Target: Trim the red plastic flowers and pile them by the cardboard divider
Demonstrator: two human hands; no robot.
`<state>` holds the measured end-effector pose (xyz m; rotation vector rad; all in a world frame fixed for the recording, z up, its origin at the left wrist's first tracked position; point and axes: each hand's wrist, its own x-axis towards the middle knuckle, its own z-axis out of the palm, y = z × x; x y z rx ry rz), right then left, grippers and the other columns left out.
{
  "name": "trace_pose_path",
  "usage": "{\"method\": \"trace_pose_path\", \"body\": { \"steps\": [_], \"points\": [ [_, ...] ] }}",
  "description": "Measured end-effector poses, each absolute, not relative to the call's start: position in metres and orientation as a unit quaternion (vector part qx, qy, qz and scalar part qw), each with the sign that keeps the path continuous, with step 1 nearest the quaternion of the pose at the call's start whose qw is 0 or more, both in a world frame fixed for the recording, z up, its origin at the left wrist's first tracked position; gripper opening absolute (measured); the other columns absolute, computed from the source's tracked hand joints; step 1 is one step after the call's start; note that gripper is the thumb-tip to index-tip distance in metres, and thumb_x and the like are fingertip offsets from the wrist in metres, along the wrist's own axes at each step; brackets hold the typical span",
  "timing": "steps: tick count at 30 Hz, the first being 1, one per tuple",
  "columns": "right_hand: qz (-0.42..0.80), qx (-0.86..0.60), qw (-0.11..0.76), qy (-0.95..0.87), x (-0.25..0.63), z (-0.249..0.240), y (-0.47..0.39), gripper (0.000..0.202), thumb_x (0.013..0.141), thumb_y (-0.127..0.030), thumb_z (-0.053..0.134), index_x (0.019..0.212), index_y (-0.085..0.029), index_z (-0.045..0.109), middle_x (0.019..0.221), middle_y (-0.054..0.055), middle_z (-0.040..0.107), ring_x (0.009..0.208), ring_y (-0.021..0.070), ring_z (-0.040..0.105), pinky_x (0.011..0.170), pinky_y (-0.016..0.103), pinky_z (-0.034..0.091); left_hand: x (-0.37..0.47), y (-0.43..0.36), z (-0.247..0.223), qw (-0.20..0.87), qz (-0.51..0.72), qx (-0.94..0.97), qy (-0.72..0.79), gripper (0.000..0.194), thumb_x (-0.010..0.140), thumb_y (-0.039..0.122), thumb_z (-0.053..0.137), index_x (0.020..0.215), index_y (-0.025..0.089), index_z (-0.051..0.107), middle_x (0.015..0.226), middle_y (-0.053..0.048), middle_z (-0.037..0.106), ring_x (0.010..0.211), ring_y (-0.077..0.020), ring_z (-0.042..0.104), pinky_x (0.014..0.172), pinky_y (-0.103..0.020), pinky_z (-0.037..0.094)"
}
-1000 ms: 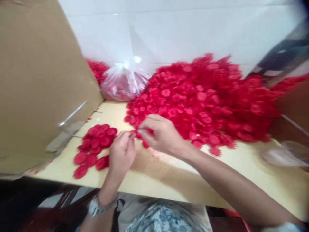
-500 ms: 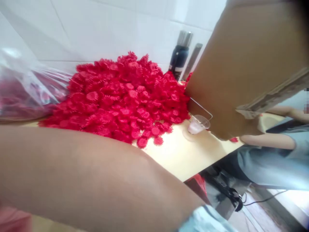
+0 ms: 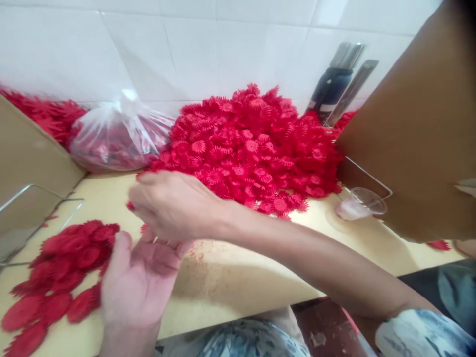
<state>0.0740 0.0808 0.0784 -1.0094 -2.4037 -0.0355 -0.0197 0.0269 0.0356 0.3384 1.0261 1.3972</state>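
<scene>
My right hand (image 3: 173, 206) reaches in from the right, its fingers curled together and somewhat blurred. A bit of a red toothed flower piece (image 3: 130, 206) shows at its fingertips. Just below, my left hand (image 3: 137, 282) lies palm up with the thumb apart; its bare palm shows, while its fingertips are partly hidden behind my right hand. A speck of red shows between the two hands. Beside my left hand is a small heap of red fringed flower discs (image 3: 70, 258). A large pile of similar red flower pieces (image 3: 245, 144) rises behind my right hand.
A knotted clear plastic bag (image 3: 121, 139) of red pieces sits against the tiled wall. Cardboard panels (image 3: 416, 148) flank the pale table (image 3: 238, 282). At right are a clear plastic cup (image 3: 359, 206) and a dark bottle (image 3: 329, 91). Part of another person shows beyond the right panel.
The view has swung left, bringing the bag, the left panel and the small heap in. My forearm, stretched far left before, has drawn back, and both hands now show close together.
</scene>
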Motion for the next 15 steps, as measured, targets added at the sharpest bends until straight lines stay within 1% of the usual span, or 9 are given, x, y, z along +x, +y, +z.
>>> {"method": "trace_pose_path", "body": {
  "steps": [1, 3, 5, 6, 8, 9, 11, 13, 15],
  "points": [
    [-0.044, -0.341, 0.259, -0.902, 0.084, 0.065, 0.068, 0.012, 0.081, -0.016, 0.05, 0.077, -0.015, 0.061, 0.078, -0.002, 0.061, 0.066, 0.0104, 0.051, 0.057, 0.023, 0.037, -0.014, 0.025, 0.036, 0.654, 0.605, 0.121, 0.437, 0.038, 0.091, 0.028, 0.032, 0.072, 0.016, 0.063, 0.06, -0.002, 0.067, 0.054, -0.0128, 0.062, 0.046, -0.024, 0.055],
    [-0.083, -0.3, 0.239, -0.92, 0.104, 0.041, 0.041, 0.018, 0.085, -0.016, 0.047, 0.072, -0.015, 0.06, 0.077, 0.002, 0.061, 0.069, 0.014, 0.05, 0.06, 0.028, 0.037, -0.006, 0.021, 0.029, 0.7, 0.577, 0.072, 0.415, 0.038, 0.09, 0.012, 0.03, 0.068, 0.014, 0.06, 0.057, 0.0, 0.064, 0.044, -0.0068, 0.056, 0.042, -0.015, 0.05],
    [-0.091, -0.323, 0.228, -0.914, 0.127, 0.026, 0.019, 0.021, 0.089, -0.018, 0.044, 0.077, -0.015, 0.061, 0.08, 0.003, 0.063, 0.075, 0.0157, 0.051, 0.063, 0.03, 0.037, 0.0, 0.016, 0.019, 0.735, 0.548, 0.057, 0.396, 0.037, 0.088, 0.004, 0.029, 0.07, 0.012, 0.06, 0.062, -0.002, 0.066, 0.048, -0.0061, 0.059, 0.045, -0.013, 0.051],
    [-0.093, -0.35, 0.237, -0.902, 0.141, 0.023, 0.009, 0.02, 0.09, -0.021, 0.044, 0.082, -0.016, 0.062, 0.084, 0.004, 0.064, 0.078, 0.016, 0.052, 0.065, 0.031, 0.038, 0.004, 0.015, 0.014, 0.744, 0.535, 0.064, 0.395, 0.034, 0.087, 0.005, 0.031, 0.075, 0.011, 0.062, 0.067, -0.005, 0.068, 0.053, -0.0084, 0.062, 0.049, -0.016, 0.053],
    [-0.118, -0.432, 0.273, -0.851, 0.179, 0.025, -0.008, 0.018, 0.089, -0.025, 0.047, 0.095, -0.017, 0.062, 0.092, 0.006, 0.067, 0.084, 0.0165, 0.055, 0.07, 0.031, 0.039, 0.011, 0.013, 0.009, 0.751, 0.511, 0.092, 0.408, 0.028, 0.085, 0.007, 0.037, 0.085, 0.01, 0.065, 0.078, -0.012, 0.071, 0.066, -0.0171, 0.067, 0.056, -0.027, 0.057],
    [-0.147, -0.483, 0.292, -0.812, 0.202, 0.028, -0.016, 0.017, 0.088, -0.025, 0.049, 0.098, -0.018, 0.062, 0.094, 0.006, 0.067, 0.085, 0.0167, 0.056, 0.073, 0.032, 0.04, 0.013, 0.013, 0.009, 0.751, 0.502, 0.102, 0.416, 0.026, 0.083, 0.008, 0.04, 0.089, 0.01, 0.065, 0.083, -0.015, 0.071, 0.072, -0.0217, 0.068, 0.059, -0.032, 0.058],
    [-0.233, -0.605, 0.307, -0.697, 0.255, 0.033, -0.034, 0.016, 0.086, -0.026, 0.053, 0.096, -0.019, 0.062, 0.092, 0.007, 0.068, 0.085, 0.0193, 0.058, 0.076, 0.034, 0.041, 0.016, 0.014, 0.01, 0.747, 0.489, 0.099, 0.44, 0.025, 0.079, 0.008, 0.042, 0.088, 0.008, 0.066, 0.088, -0.019, 0.07, 0.081, -0.0282, 0.068, 0.063, -0.039, 0.058],
    [-0.291, -0.698, 0.245, -0.607, 0.307, 0.033, -0.051, 0.019, 0.084, -0.029, 0.055, 0.096, -0.017, 0.063, 0.092, 0.01, 0.068, 0.087, 0.0239, 0.059, 0.075, 0.038, 0.041, 0.017, 0.015, 0.012, 0.74, 0.489, 0.08, 0.455, 0.025, 0.076, 0.007, 0.043, 0.083, 0.007, 0.067, 0.092, -0.02, 0.069, 0.086, -0.0304, 0.067, 0.066, -0.042, 0.058],
    [-0.272, -0.75, 0.174, -0.578, 0.346, 0.026, -0.064, 0.024, 0.083, -0.036, 0.054, 0.096, -0.018, 0.064, 0.088, 0.01, 0.068, 0.08, 0.0251, 0.061, 0.069, 0.038, 0.04, 0.018, 0.015, 0.013, 0.743, 0.491, 0.073, 0.449, 0.025, 0.075, 0.007, 0.043, 0.08, 0.007, 0.067, 0.094, -0.019, 0.068, 0.089, -0.031, 0.066, 0.069, -0.043, 0.057]
  ]
}}
